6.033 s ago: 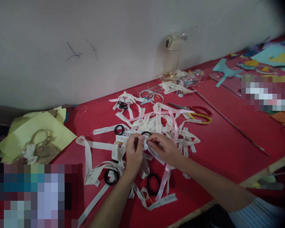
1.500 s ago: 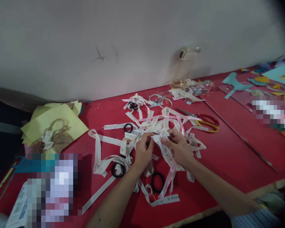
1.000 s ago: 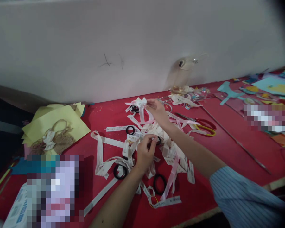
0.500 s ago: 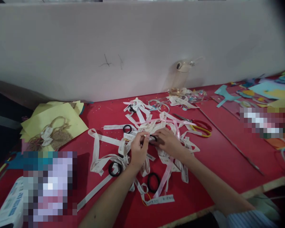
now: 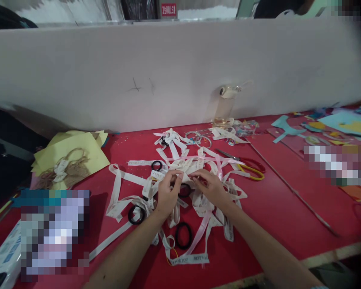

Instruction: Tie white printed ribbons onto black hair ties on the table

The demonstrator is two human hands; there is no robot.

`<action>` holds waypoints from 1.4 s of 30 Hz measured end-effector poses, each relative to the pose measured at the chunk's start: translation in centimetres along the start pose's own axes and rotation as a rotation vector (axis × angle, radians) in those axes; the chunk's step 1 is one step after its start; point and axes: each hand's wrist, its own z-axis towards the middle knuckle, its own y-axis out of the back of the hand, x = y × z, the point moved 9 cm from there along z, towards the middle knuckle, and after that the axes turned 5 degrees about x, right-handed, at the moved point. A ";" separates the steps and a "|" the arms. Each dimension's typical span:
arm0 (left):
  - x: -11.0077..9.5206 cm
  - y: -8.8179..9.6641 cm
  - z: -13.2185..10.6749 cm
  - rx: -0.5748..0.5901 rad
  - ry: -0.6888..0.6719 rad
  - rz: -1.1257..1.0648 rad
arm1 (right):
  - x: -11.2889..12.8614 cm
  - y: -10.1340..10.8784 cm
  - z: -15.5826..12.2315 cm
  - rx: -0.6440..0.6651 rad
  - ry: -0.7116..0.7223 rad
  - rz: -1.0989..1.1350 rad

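Note:
My left hand and my right hand meet over a heap of printed ribbon on a red table. Between the fingertips shows a short piece of white ribbon, pinched from both sides. Just under it, between my hands, is a black hair tie; whether the ribbon goes around it I cannot tell. More black hair ties lie in the heap: one below my hands, one left of my left wrist. A pink ribbon runs beneath my right wrist.
Scissors with red and yellow handles lie right of the heap. A bottle stands against the white partition. Yellow paper with twine lies left. A thin stick and cut paper are right.
The black hair tie was between my fingertips and now sits lower, below them. My fingers now pinch white ribbon above it. The view has tilted up slightly.

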 end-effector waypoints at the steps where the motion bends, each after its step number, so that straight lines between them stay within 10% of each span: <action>1: 0.1 0.0 0.0 0.001 -0.003 0.007 | -0.1 0.0 0.0 -0.006 0.006 -0.021; 14: -0.7 -0.8 -0.5 0.033 -0.100 0.128 | -0.1 -0.5 -0.1 0.010 0.096 -0.023; 28: -0.6 -0.5 -0.7 0.049 -0.092 0.138 | -0.3 1.4 -0.7 -0.221 -0.053 0.578; 42: -1.5 -1.5 -0.6 0.128 -0.149 0.193 | 0.1 -1.7 -0.8 0.014 -0.164 0.743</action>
